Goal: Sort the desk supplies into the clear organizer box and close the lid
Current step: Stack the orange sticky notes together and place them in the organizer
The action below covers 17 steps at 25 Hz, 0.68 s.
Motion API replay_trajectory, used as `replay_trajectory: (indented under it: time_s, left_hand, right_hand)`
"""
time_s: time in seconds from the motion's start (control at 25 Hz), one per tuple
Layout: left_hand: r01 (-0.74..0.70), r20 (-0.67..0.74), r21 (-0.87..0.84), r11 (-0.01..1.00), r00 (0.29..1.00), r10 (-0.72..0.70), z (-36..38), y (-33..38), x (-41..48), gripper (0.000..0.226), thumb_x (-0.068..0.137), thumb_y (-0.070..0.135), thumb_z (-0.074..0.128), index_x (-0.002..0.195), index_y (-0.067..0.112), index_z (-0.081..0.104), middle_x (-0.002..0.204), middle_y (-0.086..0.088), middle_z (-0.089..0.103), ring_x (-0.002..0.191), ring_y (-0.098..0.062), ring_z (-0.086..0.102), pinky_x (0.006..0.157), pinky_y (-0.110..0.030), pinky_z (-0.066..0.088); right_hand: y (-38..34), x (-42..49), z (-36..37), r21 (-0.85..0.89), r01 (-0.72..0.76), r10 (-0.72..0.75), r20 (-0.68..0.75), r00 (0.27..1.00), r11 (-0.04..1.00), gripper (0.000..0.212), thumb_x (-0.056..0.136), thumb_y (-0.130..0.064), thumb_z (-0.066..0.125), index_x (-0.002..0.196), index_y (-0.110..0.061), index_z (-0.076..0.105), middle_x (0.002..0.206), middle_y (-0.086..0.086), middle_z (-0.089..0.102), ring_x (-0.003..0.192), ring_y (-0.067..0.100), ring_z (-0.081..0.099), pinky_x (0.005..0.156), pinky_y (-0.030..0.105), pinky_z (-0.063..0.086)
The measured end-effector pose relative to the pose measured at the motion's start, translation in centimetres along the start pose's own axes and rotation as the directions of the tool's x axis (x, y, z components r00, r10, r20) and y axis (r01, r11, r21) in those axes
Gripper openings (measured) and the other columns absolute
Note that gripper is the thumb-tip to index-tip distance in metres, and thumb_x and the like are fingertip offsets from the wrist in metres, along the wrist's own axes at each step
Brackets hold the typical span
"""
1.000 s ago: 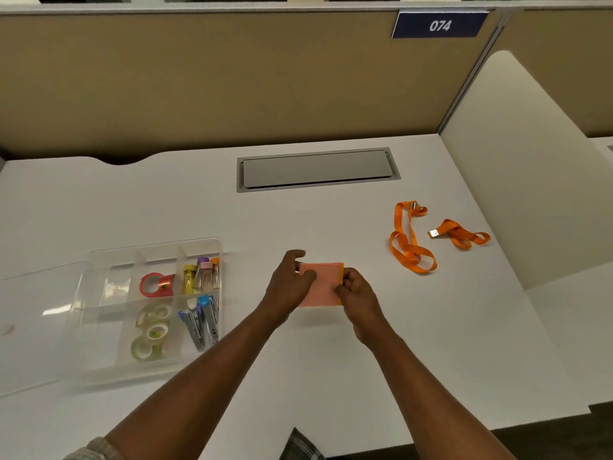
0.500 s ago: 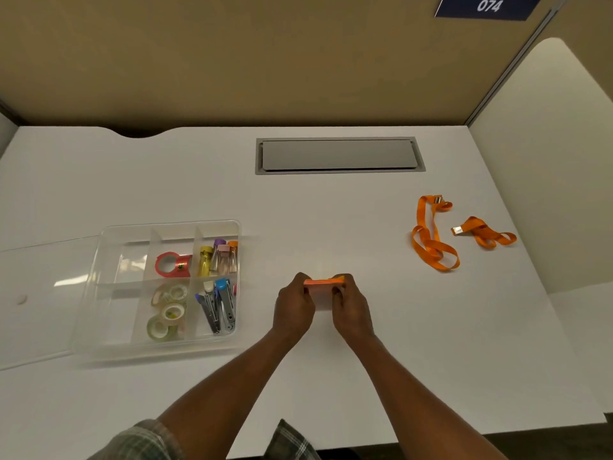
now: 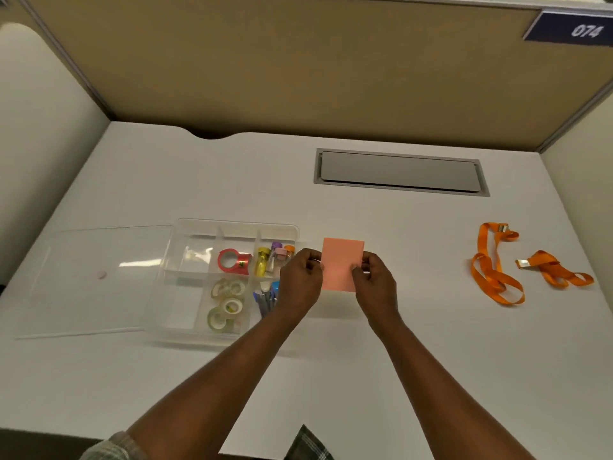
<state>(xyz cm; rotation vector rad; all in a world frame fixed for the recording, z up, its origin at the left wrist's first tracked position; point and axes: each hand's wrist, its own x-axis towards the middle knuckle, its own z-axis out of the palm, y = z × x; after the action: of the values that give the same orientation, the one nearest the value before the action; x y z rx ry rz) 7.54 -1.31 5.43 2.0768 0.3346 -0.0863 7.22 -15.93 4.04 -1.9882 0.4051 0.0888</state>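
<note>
So, head view, the only camera.

Counts: one pink sticky-note pad [image 3: 341, 260], one clear organizer box [image 3: 238, 224], one clear lid [image 3: 89, 280], two orange lanyards, two hands.

Inside the box:
- One red tape roll [image 3: 232, 262] sits in the far middle compartment.
- A heap of clear tape rolls [image 3: 225, 307] sits in the near middle one. It looks like four, but I can't count them exactly.
- Four marker tubes [image 3: 273, 257] (yellow, purple, pink and orange caps) stand in the far right compartment.
- Blue-tipped items [image 3: 268, 295] lie in the near right compartment, partly behind the left hand. Count unclear.

Surface: white desk [image 3: 431, 343]. A tan partition panel [image 3: 298, 68] runs along the far edge, with white side panels left and right. A grey cable flap [image 3: 401, 172] is set into the desk near the far edge, right of centre. A dark plate [image 3: 574, 29] reading 074 is at the panel's top right. The lid lies flat on the desk, touching the box's left side. The longer lanyard [image 3: 494, 270] and shorter lanyard [image 3: 557, 268] lie near the right edge, just beside each other and well apart from the box.

Pad: it's between both hands, just beside the box's right wall and outside the box. It looks lifted off the desk, with a shadow under it. The broad face is up toward the camera. The long axis runs from near edge to far edge, roughly square to the desk.

Grip: the left hand [image 3: 300, 277] pinches the pad's left edge, thumb and curled fingers closed on it. The right hand [image 3: 374, 283] pinches the right edge the same way. The left hand overlaps the box's right-hand compartments in this view.
</note>
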Motion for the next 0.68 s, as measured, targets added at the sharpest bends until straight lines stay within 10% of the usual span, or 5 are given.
replay_trajectory:
  time_s: [0.2, 0.4, 0.68]
  left_hand:
    - [0.082, -0.205, -0.089, 0.993, 0.974, -0.099, -9.9, -2.9, 2.6, 0.018, 0.093, 0.010, 0.055, 0.103, 0.015, 0.068, 0.096, -0.001, 0.070, 0.084, -0.017, 0.064, 0.067, -0.025, 0.050]
    - [0.253, -0.462, -0.073, 0.965, 0.849, -0.257, -18.9, -8.5, 5.2, 0.024, 0.089, 0.006, 0.051, 0.105, 0.010, 0.069, 0.105, -0.012, 0.071, 0.098, -0.030, 0.065, 0.088, -0.041, 0.054]
    - [0.297, -0.415, 0.152, 0.943, 0.885, -0.212, -22.3, -12.6, 8.0, 0.029, 0.088, 0.003, 0.052, 0.107, 0.007, 0.073, 0.106, -0.012, 0.074, 0.103, -0.031, 0.065, 0.091, -0.036, 0.052]
  right_hand:
    - [-2.8, -0.1, 6.3, -0.089, 0.041, -0.027, 0.156, 0.987, 0.995, 0.032, 0.095, -0.035, 0.061, 0.126, -0.025, 0.062, 0.124, -0.006, 0.066, 0.115, 0.017, 0.063, 0.090, 0.029, 0.049]
    - [-1.5, -2.1, 11.1, -0.345, 0.243, -0.120, 0.340, 0.933, 0.907, 0.074, 0.099, -0.033, 0.056, 0.158, -0.010, 0.018, 0.166, 0.008, 0.019, 0.152, 0.026, 0.022, 0.121, 0.040, 0.027]
    - [0.1, -3.6, 13.7, -0.508, 0.223, -0.055, 0.324, 0.944, 0.832, 0.082, 0.099, -0.058, 0.034, 0.158, -0.024, -0.013, 0.168, 0.007, -0.005, 0.154, 0.033, 0.008, 0.121, 0.059, 0.013]
